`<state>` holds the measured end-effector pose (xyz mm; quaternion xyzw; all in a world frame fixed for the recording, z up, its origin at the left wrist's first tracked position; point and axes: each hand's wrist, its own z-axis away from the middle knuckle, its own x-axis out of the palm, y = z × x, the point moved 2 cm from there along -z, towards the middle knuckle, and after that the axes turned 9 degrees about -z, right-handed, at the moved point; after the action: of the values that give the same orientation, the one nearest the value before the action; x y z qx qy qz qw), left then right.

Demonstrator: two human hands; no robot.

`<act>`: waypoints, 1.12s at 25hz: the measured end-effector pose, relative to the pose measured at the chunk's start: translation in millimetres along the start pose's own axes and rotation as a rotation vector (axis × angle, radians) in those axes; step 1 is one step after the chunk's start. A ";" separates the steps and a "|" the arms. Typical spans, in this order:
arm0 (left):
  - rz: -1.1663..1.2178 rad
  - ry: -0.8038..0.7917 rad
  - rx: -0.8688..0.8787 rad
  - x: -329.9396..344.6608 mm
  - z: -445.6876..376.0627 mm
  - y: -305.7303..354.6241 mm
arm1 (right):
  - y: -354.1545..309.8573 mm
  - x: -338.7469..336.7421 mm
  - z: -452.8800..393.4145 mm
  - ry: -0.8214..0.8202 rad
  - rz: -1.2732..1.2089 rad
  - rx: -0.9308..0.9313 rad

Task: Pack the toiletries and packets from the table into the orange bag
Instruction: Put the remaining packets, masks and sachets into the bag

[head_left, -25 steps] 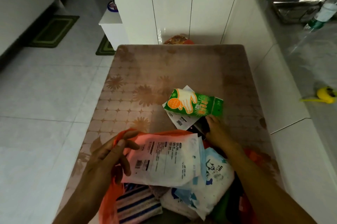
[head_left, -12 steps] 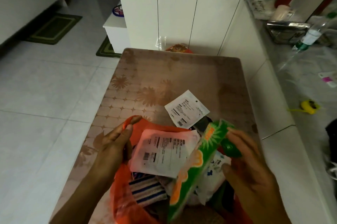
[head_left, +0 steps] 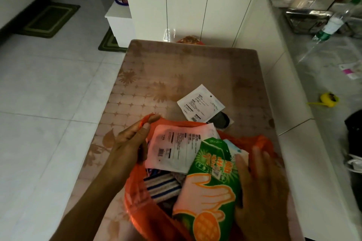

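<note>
The orange bag [head_left: 135,187] sits open at the near edge of the table [head_left: 176,68]. My left hand [head_left: 131,142] grips its left rim and holds it open. My right hand [head_left: 254,178] holds the green glove packet [head_left: 211,187], which lies inside the bag's mouth. A white labelled packet [head_left: 176,148] and a blue-striped cloth [head_left: 162,186] are also in the bag. On the table beyond the bag lie another white packet [head_left: 200,102] and a dark item [head_left: 222,120] half under it.
White cabinets [head_left: 186,5] stand behind the table, and a white counter [head_left: 321,162] runs along its right side. On the grey floor to the right lie a yellow tape measure [head_left: 329,99] and a plastic bottle [head_left: 329,27]. Tiled floor lies to the left.
My right hand picked the green glove packet up off the table and brought it down into the orange bag. My left hand has kept hold of the bag's rim.
</note>
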<state>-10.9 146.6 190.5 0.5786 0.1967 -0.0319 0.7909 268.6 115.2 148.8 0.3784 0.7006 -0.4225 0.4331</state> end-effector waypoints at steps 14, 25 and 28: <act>0.192 -0.163 0.127 9.9 -3.2 9.5 | -72.7 75.6 -52.4 -0.979 -0.255 -0.175; 0.177 -0.068 -0.041 15.9 -21.3 -5.9 | 53.5 201.1 -195.1 -0.855 -0.223 0.358; 0.119 -0.061 -0.050 12.2 -24.1 -10.6 | 65.0 224.0 -192.1 -0.923 -0.144 0.366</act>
<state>-9.3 167.7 170.5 0.5683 0.1385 0.0028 0.8111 195.9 351.8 -24.4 0.1725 0.3749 -0.6905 0.5941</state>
